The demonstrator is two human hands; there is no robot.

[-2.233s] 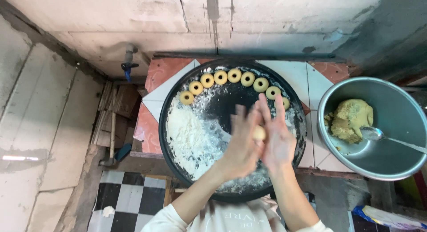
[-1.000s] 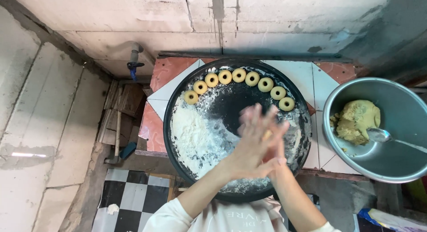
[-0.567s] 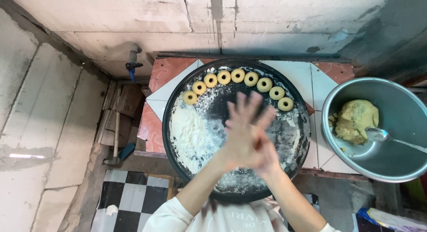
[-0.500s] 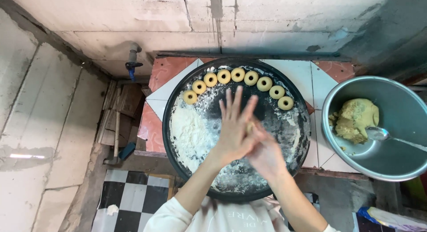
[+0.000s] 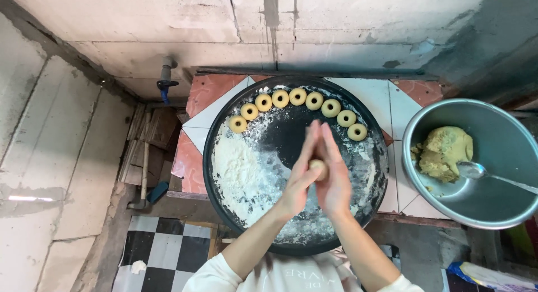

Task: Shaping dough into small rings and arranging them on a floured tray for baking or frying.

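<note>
**Caller:** Pressed palm to palm, both hands are closed around a small dough ball [image 5: 318, 167], which peeks out pale between them. Left hand [image 5: 300, 177] and right hand [image 5: 335, 182] meet over the middle of the pan, fingers pointing away toward the wall.

**Analyst:** So the grip is together, clamped on that one lump. Take us round the scene, biggest first.

**Caller:** Biggest is the round black pan [image 5: 221, 124], sitting on a tiled counter [image 5: 210, 93]. Its left half carries a wide spread of white flour [image 5: 241, 174], with lighter dusting elsewhere. To the right, just beside the pan, is a metal bowl [image 5: 507, 211] with a mound of yellowish dough [image 5: 445, 152] and a spoon [image 5: 473, 170] resting next to it.

**Analyst:** And the finished pieces?

**Caller:** Eight dough rings [image 5: 297, 96] curve in an arc along the far rim, nearly touching one another, each with a hole in its centre.

**Analyst:** How far along would you judge it?

**Caller:** Early, I'd say. Eight rings are shaped and laid, a ninth piece sits between the palms with no hole that I can see, though most of it is hidden. A good lump of dough remains in the bowl, and only the far edge of the pan holds any rings.
</note>
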